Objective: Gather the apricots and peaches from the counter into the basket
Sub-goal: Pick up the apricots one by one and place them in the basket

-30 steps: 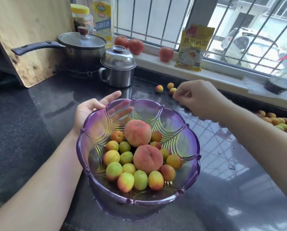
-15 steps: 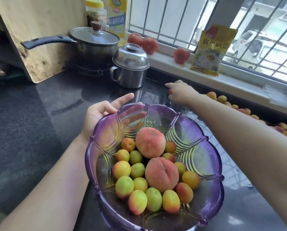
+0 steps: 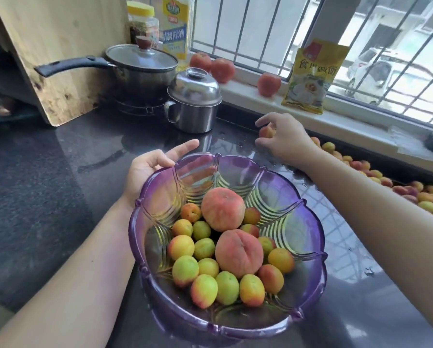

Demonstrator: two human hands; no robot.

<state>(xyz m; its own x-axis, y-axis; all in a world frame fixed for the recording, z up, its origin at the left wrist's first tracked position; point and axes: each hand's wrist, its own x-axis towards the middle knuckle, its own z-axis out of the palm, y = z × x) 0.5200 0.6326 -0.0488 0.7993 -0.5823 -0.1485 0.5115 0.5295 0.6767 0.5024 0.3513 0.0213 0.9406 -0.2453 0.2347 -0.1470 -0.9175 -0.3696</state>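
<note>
Counter [image 3: 47, 192] of dark polished stone is recorded as the largest surface; wet patches are visible at its 1 o'clock area. Translucent purple scalloped plastic basket [image 3: 308, 222] is held at centre frame, loaded with two large pink-orange peaches [image 3: 223, 209] and over a dozen small yellow-green and orange apricots [image 3: 185, 271]. Long-handled steel saucepan with glass lid [image 3: 140, 69] and domed steel lidded mug [image 3: 194, 101] are noted at 11 to 12 o'clock of the basket. Loose apricots remaining on the counter [image 3: 383, 182] are strung along the wall from 1 to 3 o'clock.

Left hand [image 3: 147, 169] is seen supporting the basket at its 10 o'clock rim, with fingers extended along the outer wall and not clenched. Right hand [image 3: 285, 141] is placed at 1 o'clock, fingers curled round one small reddish-orange apricot [image 3: 267, 131] at the counter's back edge.

Handling, judged: apricots are light, round and prone to rolling, possibly slick on the wet stone. Ripe flesh is soft and bruises easily, so a gentle fingertip hold around the widest part is advised, followed by lowering into the basket, not dropping. Peaches are heavier and call for a whole-palm hold.
</note>
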